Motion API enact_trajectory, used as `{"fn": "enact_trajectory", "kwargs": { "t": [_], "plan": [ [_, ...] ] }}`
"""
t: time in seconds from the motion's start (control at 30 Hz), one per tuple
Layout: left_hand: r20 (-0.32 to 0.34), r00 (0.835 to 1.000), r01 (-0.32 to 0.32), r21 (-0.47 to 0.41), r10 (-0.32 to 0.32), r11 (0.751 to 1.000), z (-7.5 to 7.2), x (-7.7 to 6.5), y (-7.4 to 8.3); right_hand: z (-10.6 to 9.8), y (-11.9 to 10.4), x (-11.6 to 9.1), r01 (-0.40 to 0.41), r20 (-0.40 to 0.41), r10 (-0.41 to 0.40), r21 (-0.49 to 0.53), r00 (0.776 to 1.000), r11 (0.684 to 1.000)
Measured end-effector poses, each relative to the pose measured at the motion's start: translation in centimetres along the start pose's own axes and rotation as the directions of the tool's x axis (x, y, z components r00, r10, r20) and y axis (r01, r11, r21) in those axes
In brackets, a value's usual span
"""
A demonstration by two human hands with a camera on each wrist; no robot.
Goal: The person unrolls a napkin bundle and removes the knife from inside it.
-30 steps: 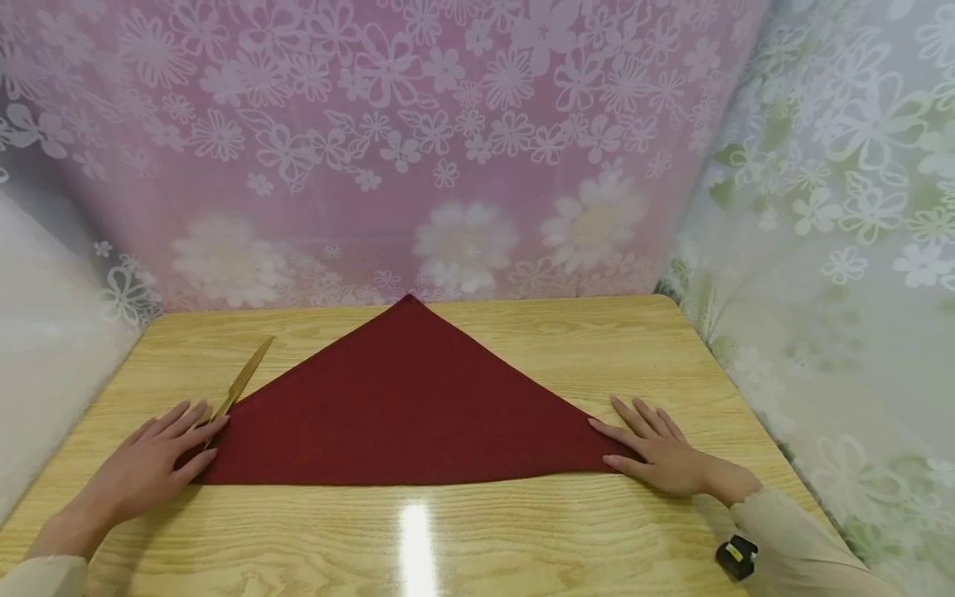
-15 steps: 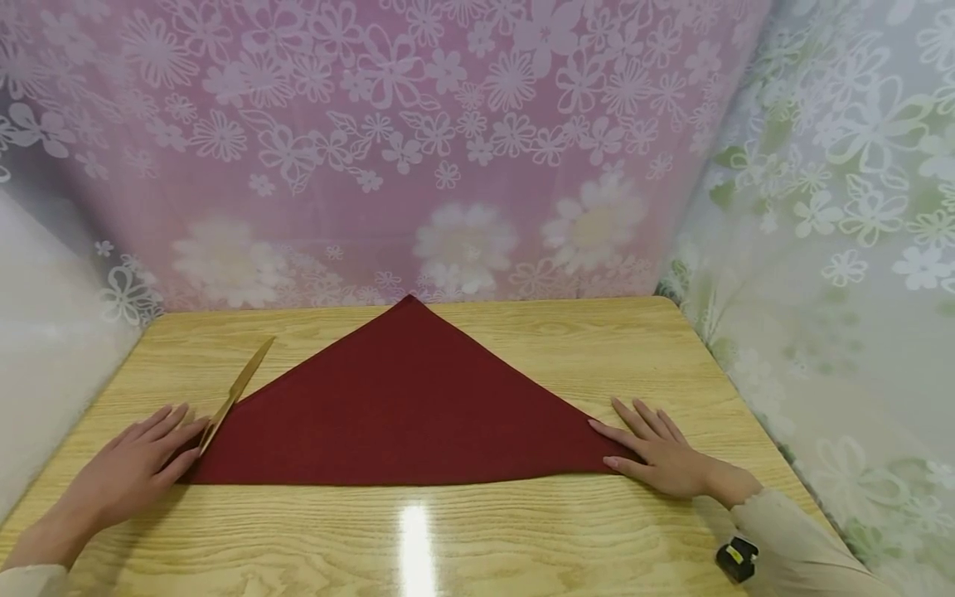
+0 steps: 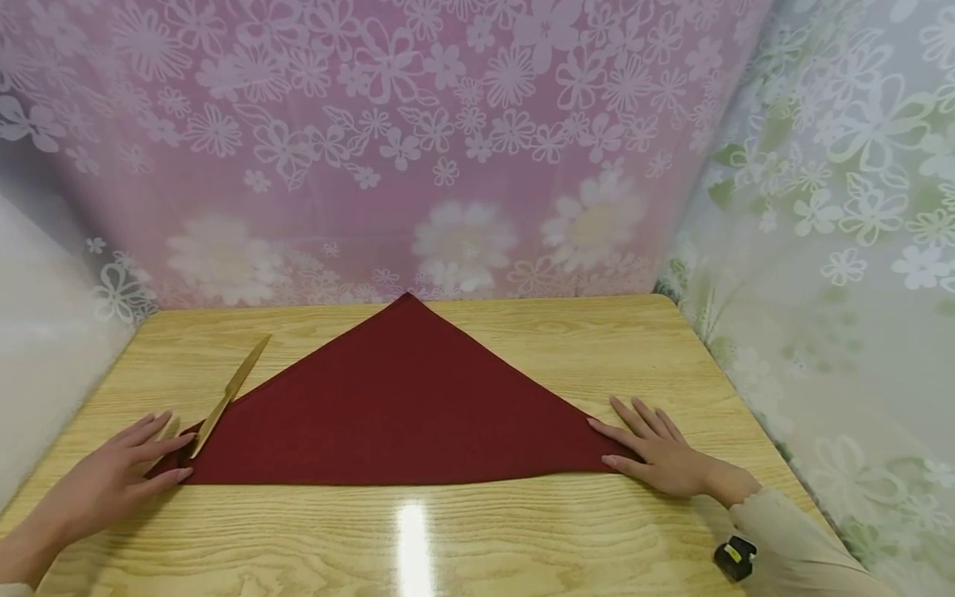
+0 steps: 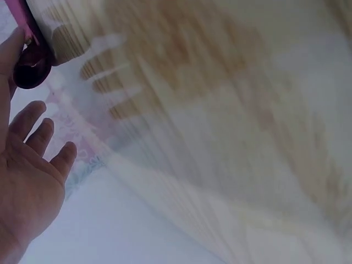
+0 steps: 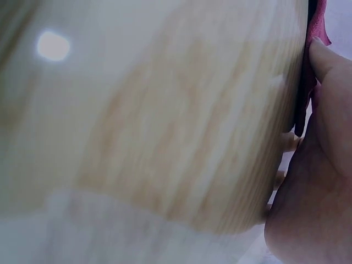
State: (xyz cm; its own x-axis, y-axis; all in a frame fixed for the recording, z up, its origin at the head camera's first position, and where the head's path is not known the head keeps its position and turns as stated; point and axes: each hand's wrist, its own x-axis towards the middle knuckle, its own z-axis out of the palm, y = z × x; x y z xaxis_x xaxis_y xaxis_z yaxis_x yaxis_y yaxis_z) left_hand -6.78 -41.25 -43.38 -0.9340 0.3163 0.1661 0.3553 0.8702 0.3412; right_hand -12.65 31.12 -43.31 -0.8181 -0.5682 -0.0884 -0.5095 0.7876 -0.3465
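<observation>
A dark red cloth napkin [image 3: 403, 406] lies folded in a triangle, its point at the table's back edge. A gold-coloured table knife [image 3: 239, 377] lies slanted over its left end, blade toward the back. My left hand [image 3: 104, 477] is at the left corner, its thumb and forefinger extended and touching the cloth. In the left wrist view the cloth's edge [image 4: 33, 69] curls into a loop beside the forefinger, while the other fingers are apart from it. My right hand [image 3: 664, 452] rests flat on the right corner, fingers spread, partly over the table.
The wood-grain table [image 3: 477, 535] shows a bright light reflection at front. A small black device [image 3: 734, 557] with a yellow label is by the right sleeve [image 3: 791, 531]. Flowered sheets [image 3: 477, 149] hang behind and along the sides.
My left hand has slid left and slightly toward me along the left corner, uncovering more of the knife handle and a dark fold of the napkin. My right hand has stayed in place.
</observation>
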Motion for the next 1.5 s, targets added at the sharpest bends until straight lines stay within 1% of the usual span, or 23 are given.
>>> {"fn": "enact_trajectory", "kwargs": {
  "t": [0.1,0.23,0.43,0.57,0.67,0.83,1.07,1.17,1.3,1.37,1.5],
  "plan": [
    [0.009,1.000,0.014,-0.017,-0.014,1.000,-0.2,-0.2,-0.1,0.0,0.0,0.0,-0.004,0.002,0.004,0.004,1.000,1.000],
    [0.015,0.999,0.030,-0.003,-0.030,1.000,-0.4,-0.3,-0.4,0.0,0.0,0.0,-0.005,0.005,0.005,0.002,1.000,1.000],
    [-0.016,0.999,0.029,0.018,-0.029,0.999,-0.5,-0.6,-0.9,0.1,-0.1,0.0,0.012,-0.023,-0.011,0.010,1.000,1.000],
    [-0.025,0.998,0.063,-0.003,-0.063,0.998,-0.5,-0.7,-1.1,0.2,0.1,-0.1,0.030,-0.046,-0.029,0.018,0.999,0.999],
    [-0.022,0.995,0.101,-0.029,-0.102,0.994,-0.5,-0.9,-1.2,0.1,0.1,-0.1,0.021,-0.033,-0.020,0.012,0.999,1.000],
    [-0.006,0.989,0.145,-0.069,-0.146,0.987,-0.6,-1.1,-1.5,0.1,0.1,0.0,-0.006,0.000,0.006,-0.004,1.000,1.000],
    [0.005,0.978,0.209,-0.043,-0.209,0.977,-1.1,-1.0,-1.8,0.1,0.2,0.1,-0.009,0.006,0.009,0.003,1.000,1.000],
    [-0.016,0.980,0.195,-0.047,-0.196,0.980,-1.2,-1.3,-2.1,0.1,0.2,0.1,-0.008,0.006,0.008,0.002,1.000,1.000],
    [-0.088,0.986,0.134,-0.065,-0.139,0.989,-1.3,-1.5,-2.5,0.2,0.3,0.1,-0.008,0.006,0.008,0.001,1.000,1.000],
    [-0.123,0.986,0.104,-0.075,-0.112,0.992,-1.2,-1.5,-2.5,0.2,0.3,0.1,-0.008,0.005,0.008,0.001,1.000,1.000],
    [-0.152,0.985,0.068,-0.079,-0.079,0.995,-1.2,-1.4,-2.6,0.2,0.3,0.1,-0.005,0.001,0.005,0.000,1.000,1.000]
  ]
}}
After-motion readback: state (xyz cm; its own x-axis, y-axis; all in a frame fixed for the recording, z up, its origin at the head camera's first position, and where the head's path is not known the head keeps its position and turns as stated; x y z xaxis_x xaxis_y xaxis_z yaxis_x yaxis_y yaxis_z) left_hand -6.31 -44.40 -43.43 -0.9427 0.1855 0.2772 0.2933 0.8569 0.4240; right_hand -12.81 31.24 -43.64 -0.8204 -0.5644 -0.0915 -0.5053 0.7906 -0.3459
